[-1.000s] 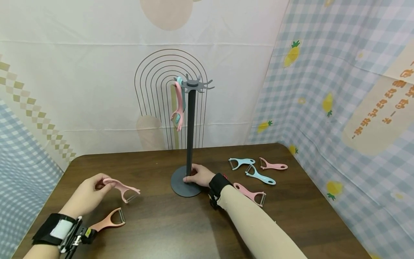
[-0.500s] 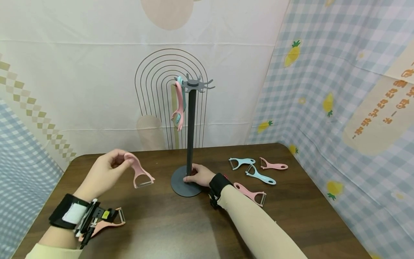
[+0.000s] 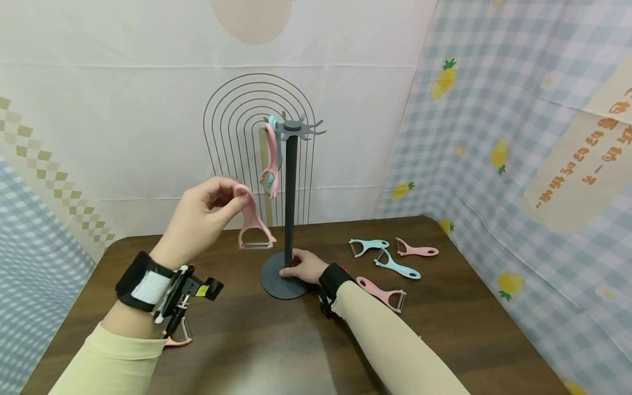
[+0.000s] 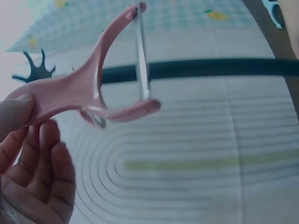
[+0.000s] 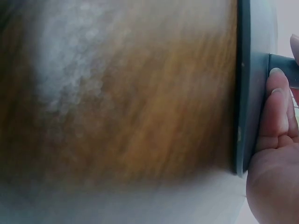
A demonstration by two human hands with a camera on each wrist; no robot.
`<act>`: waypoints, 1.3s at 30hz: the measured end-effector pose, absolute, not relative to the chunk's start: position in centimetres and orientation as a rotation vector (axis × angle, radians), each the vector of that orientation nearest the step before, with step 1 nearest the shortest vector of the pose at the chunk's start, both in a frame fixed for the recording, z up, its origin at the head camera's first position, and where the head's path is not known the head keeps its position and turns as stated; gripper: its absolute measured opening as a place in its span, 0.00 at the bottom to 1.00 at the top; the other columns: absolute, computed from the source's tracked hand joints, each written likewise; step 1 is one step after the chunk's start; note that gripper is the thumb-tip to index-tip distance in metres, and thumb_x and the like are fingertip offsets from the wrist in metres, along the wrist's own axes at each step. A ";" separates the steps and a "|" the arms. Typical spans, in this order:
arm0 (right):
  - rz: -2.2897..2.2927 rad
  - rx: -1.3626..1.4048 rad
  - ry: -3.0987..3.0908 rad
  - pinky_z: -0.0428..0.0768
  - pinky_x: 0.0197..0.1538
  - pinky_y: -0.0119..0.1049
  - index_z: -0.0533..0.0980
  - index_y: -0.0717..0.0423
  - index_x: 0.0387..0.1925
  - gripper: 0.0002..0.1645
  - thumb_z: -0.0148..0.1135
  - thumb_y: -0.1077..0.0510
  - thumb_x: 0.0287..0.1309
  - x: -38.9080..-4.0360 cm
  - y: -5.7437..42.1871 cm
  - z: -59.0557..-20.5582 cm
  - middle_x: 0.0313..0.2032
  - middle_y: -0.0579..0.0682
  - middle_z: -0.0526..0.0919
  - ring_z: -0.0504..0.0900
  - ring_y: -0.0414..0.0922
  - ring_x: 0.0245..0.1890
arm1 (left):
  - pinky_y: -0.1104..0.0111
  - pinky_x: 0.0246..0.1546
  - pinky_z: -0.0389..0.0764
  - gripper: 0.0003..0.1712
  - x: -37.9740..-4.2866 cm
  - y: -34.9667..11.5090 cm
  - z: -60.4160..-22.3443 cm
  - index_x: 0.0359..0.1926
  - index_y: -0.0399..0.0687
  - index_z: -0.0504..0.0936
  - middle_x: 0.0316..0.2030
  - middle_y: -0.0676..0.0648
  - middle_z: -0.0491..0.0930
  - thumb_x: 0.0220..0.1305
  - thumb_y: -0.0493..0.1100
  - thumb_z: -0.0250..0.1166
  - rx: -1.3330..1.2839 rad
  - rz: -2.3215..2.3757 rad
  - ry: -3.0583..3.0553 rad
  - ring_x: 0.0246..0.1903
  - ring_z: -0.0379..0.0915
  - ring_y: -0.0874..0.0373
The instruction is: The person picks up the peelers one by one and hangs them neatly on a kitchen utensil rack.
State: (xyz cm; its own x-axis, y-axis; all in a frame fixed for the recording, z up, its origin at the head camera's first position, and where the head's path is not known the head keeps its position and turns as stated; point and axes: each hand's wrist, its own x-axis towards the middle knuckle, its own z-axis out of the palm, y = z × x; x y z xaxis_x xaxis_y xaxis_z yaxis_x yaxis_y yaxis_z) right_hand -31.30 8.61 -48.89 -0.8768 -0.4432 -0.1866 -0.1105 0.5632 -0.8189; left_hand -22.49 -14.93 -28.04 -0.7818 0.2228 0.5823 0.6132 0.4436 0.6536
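My left hand (image 3: 204, 216) pinches a pink peeler (image 3: 253, 222) by the end of its handle, holding it up off the table with the blade end hanging down. In the left wrist view the peeler (image 4: 70, 91) overlaps the dark post, its metal blade in full sight. My right hand (image 3: 307, 267) holds the grey stand (image 3: 291, 203) low down, thumb and fingers around the foot of the post and against the round base (image 5: 254, 93). From a hook at the stand's left hang a pink peeler (image 3: 271, 159) and a light blue peeler (image 3: 272, 120), mostly hidden behind it.
Right of the stand lie two light blue peelers (image 3: 369, 245) (image 3: 400, 269) and two pink peelers (image 3: 418, 250) (image 3: 377, 292). An orange peeler (image 3: 180, 341) is partly hidden under my left forearm. Cloth walls (image 3: 123, 137) stand behind the brown table (image 3: 306, 351).
My left hand has lifted the pink peeler from low over the table, up and rightward toward the stand, its blade end swinging downward. My right hand stays at the base.
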 end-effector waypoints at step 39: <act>-1.236 -0.445 2.443 0.70 0.39 0.36 0.75 0.51 0.35 0.13 0.70 0.50 0.56 -31.1 8.7 -48.6 0.33 0.46 0.77 0.73 0.43 0.36 | 0.72 0.35 0.76 0.12 -23.9 -9.2 -22.9 0.46 0.37 0.78 0.37 0.49 0.83 0.65 0.40 0.65 -0.662 -1.343 -1.990 0.34 0.77 0.63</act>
